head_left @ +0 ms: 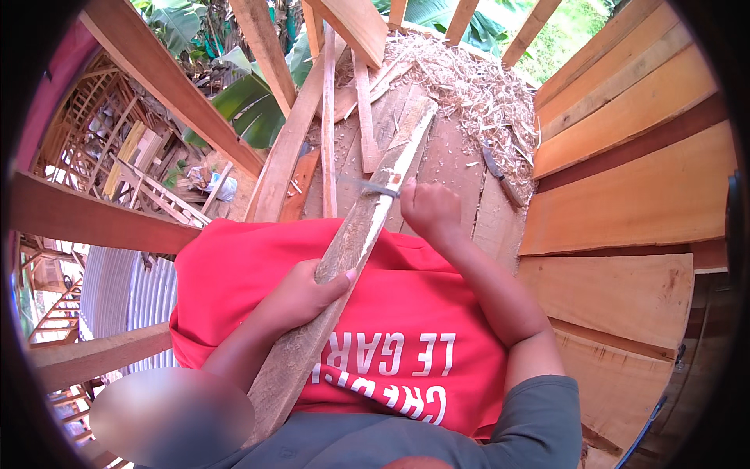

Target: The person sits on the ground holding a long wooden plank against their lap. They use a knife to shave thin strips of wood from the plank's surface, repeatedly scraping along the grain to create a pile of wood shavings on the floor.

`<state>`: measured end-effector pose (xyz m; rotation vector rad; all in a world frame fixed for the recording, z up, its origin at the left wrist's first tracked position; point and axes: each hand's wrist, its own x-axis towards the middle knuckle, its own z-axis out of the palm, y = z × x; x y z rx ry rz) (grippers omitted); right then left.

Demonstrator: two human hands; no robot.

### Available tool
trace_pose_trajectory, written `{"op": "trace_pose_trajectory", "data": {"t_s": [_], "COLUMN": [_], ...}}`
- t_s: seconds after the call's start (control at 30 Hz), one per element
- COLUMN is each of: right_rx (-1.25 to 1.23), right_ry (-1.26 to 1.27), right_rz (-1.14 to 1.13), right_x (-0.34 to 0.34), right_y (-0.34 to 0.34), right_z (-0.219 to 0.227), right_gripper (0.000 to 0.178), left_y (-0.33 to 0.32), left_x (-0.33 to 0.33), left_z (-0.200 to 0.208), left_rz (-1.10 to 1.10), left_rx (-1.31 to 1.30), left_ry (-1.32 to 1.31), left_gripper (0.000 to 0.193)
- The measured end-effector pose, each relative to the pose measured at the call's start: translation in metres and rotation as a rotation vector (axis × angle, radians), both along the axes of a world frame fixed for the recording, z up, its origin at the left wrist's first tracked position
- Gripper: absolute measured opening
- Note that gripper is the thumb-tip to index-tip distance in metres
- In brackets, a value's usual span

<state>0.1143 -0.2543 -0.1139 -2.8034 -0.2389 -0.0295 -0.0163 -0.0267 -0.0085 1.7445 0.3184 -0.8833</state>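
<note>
A long rough wooden plank point(293, 363) slants from my lap at the lower left up toward the far middle. One long edge of it shows a pale, freshly cut strip. My left hand point(306, 295) is wrapped round the plank's lower half, the thumb lying on top. My right hand point(431, 207) is closed in a fist at the plank's right edge, farther up. From that fist a thin grey knife blade point(381, 189) crosses the plank, its tip smeared by motion; the handle is hidden in my fingers. Red cloth point(422, 305) with white print covers my lap beneath the plank.
Another knife point(504, 178) with a dark curved blade lies on the board floor point(453, 156) at the right. Wood shavings point(484, 86) are heaped beyond it. Upright boards point(625, 195) wall the right side; slats and beams point(176, 86) stand at the left.
</note>
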Motion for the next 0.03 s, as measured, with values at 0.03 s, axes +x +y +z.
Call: {"op": "trace_pose_trajectory", "data": {"t_s": [0.03], "right_rx": [-0.006], "right_ry": [0.001], "right_rz": [0.004], "right_x": [0.0020], "right_y": [-0.0022], "right_z": [-0.0001], "right_gripper": [0.050], "left_y": [-0.0004], "left_x": [-0.0027], "left_z": [0.0013], "left_rz": [-0.014], "left_rx": [0.007], "left_ry": [-0.019], "left_gripper": [0.056]}}
